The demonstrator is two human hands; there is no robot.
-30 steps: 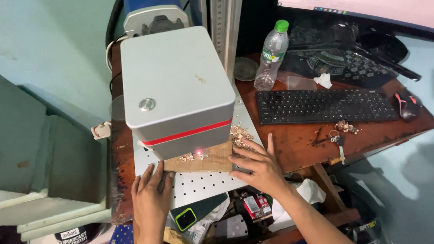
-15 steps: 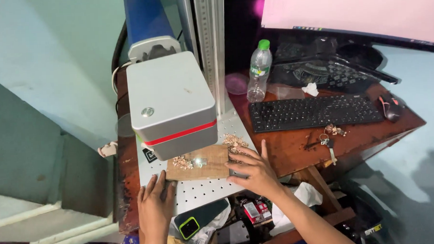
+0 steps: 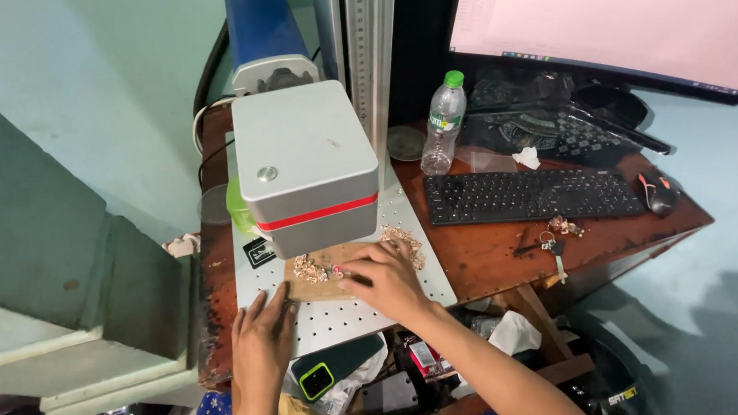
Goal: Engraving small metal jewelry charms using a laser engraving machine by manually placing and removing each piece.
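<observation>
Pinching small metal piece (image 3: 338, 270) at right hand (image 3: 385, 279) fingertips, on wooden board (image 3: 323, 284) under grey laser head (image 3: 306, 165). Left hand (image 3: 261, 338) lying flat, fingers together, steadying board edge. Unplaced pieces (image 3: 403, 241) piling just beyond right hand; positioning appearing unfinished.

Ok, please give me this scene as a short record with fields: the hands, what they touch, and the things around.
left hand: flat on the perforated metal plate, at the wooden board's corner
right hand: on the wooden board, fingertips at small metal pieces
above board: grey box-shaped machine head with red stripe
desk right: black keyboard, mouse, keys, plastic bottle
behind: monitor
</observation>
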